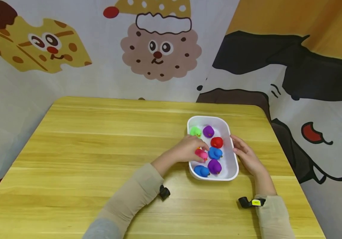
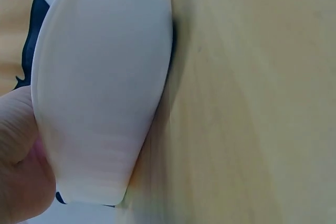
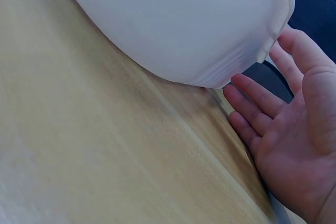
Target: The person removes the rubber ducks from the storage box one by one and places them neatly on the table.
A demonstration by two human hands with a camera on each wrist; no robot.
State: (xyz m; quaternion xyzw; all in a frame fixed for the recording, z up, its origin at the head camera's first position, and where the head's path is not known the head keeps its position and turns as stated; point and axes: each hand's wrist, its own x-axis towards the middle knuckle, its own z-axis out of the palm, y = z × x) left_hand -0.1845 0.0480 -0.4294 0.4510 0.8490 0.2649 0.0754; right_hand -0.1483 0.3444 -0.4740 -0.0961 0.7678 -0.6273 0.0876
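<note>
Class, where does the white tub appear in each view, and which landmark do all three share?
Head: white tub, right of centre.
Left wrist: white tub, left half, reaching the top edge.
Right wrist: white tub, upper middle, cut by the top edge.
Shared landmark: wooden table.

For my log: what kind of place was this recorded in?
Probably an indoor play corner or a space decorated like one: cartoon-printed wall covering behind a wood-grain table, with a white tray of colorful toy ducks.

Yellowish wood-grain table (image 1: 99, 149); cartoon-printed wall (image 1: 99, 84) behind.
</note>
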